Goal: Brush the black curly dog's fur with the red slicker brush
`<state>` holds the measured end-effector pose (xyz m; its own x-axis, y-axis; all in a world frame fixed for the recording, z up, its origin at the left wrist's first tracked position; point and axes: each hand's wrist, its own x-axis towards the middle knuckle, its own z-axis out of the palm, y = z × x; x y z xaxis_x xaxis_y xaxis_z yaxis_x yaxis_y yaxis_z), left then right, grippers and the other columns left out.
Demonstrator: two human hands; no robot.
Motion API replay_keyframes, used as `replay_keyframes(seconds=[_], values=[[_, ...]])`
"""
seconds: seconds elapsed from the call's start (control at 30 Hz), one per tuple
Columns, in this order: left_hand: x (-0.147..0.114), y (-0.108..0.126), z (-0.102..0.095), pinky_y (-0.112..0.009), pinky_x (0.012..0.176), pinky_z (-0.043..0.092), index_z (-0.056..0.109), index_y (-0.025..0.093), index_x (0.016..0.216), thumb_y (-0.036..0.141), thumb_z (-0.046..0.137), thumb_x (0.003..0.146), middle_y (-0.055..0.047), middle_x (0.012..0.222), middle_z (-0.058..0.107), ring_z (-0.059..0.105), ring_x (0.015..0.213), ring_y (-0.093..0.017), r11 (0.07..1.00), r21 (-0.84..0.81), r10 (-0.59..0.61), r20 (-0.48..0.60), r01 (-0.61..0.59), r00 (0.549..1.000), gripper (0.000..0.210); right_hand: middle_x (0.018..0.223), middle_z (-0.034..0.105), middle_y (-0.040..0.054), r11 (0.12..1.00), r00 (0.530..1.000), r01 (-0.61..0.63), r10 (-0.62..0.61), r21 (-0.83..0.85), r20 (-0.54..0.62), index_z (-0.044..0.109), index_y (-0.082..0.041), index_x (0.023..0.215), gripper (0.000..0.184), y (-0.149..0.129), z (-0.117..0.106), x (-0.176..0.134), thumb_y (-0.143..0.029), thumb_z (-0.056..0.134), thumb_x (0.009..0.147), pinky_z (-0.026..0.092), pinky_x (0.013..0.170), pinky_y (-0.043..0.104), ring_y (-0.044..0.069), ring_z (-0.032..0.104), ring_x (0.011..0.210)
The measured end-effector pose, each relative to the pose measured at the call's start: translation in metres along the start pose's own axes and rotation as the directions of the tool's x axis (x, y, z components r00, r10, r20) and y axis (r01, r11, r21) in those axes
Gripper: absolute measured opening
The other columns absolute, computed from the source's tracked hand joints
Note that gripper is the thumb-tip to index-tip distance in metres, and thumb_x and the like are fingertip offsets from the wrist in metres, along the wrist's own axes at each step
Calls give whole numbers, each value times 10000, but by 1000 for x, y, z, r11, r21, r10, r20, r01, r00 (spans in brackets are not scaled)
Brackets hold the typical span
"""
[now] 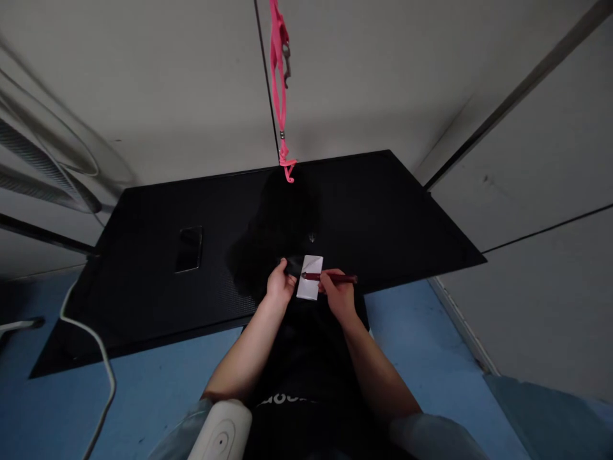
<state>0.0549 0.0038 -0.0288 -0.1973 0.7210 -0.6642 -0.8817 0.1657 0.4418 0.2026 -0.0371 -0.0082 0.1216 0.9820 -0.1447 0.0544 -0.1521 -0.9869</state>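
Note:
A small white piece of paper point(307, 289) with a diagonal crease or line near its top lies in front of me at the near side of the black tabletop. My right hand point(338, 295) is closed around a dark red pen point(342, 278), whose tip points left and crosses over the paper. Just left of the paper is my left hand point(280, 281), thumb up and fingers curled. Something dark shows at its fingers, too dim against the black surface to name.
A dark phone-like slab point(189, 249) rests on the left of the black table point(373, 211). A pink lanyard point(278, 70) with a metal clip hangs above the back edge. White cable point(103, 358) runs at the left, and a white rounded device point(223, 431) sits by my lap.

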Motion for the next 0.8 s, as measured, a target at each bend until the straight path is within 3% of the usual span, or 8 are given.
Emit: replay_keyframes(seconds=[0.17,0.33,0.43,0.5,0.57,0.7,0.73,0.8], values=[[3,4,-12,-275,768,531,635,152,831,169,548,806,-26,794,701,658,745,-142,1000,13,24,-2,-24,1000,91,531,526,-28,998,975,62,-64,-16,-214,565,-201,713,162,1,-9,0,-357,546,754,416,508,244,129,509,517],[12,9,-25,-373,735,542,653,110,851,288,488,820,-95,795,703,664,821,-234,979,203,-68,193,28,979,245,563,566,-19,941,979,-173,132,292,156,579,-182,833,271,14,23,16,-415,599,696,408,475,233,119,520,495],[15,9,-26,-305,759,530,652,133,899,280,484,828,-67,838,707,664,805,-176,994,101,15,211,-37,977,234,519,513,-43,948,988,-137,153,288,-34,564,-171,783,258,21,5,27,-408,613,690,359,443,218,98,457,457],[15,7,-24,-252,688,527,652,146,877,265,505,822,-39,795,704,657,691,-137,998,50,23,152,-31,988,197,516,481,-55,970,972,-7,64,242,-228,553,-174,759,228,21,-10,29,-391,604,712,346,454,212,90,435,469],[13,6,-21,-230,595,512,650,142,831,247,519,811,-23,714,690,625,572,-119,999,41,17,95,-21,995,169,522,472,-59,970,960,79,-11,229,-281,549,-177,752,214,17,-10,28,-387,585,736,356,481,211,87,439,488],[8,7,-18,-288,642,520,649,101,805,277,501,804,-66,678,676,642,627,-172,995,50,-92,146,85,985,230,525,512,-49,948,994,-66,34,311,107,568,-162,768,248,14,22,30,-394,616,694,400,519,229,95,477,494],[7,8,-19,-294,669,520,648,97,815,267,502,802,-72,697,679,649,660,-178,996,31,-89,151,85,984,225,513,506,-51,940,987,-115,72,320,145,565,-159,763,257,15,26,33,-395,624,678,397,508,230,94,470,478],[7,9,-20,-267,669,514,641,107,831,215,524,789,-56,719,681,643,653,-153,1000,-13,-16,107,17,994,164,485,470,-66,935,990,-143,133,324,54,548,-163,752,259,19,23,37,-398,620,671,365,466,220,85,428,438]])
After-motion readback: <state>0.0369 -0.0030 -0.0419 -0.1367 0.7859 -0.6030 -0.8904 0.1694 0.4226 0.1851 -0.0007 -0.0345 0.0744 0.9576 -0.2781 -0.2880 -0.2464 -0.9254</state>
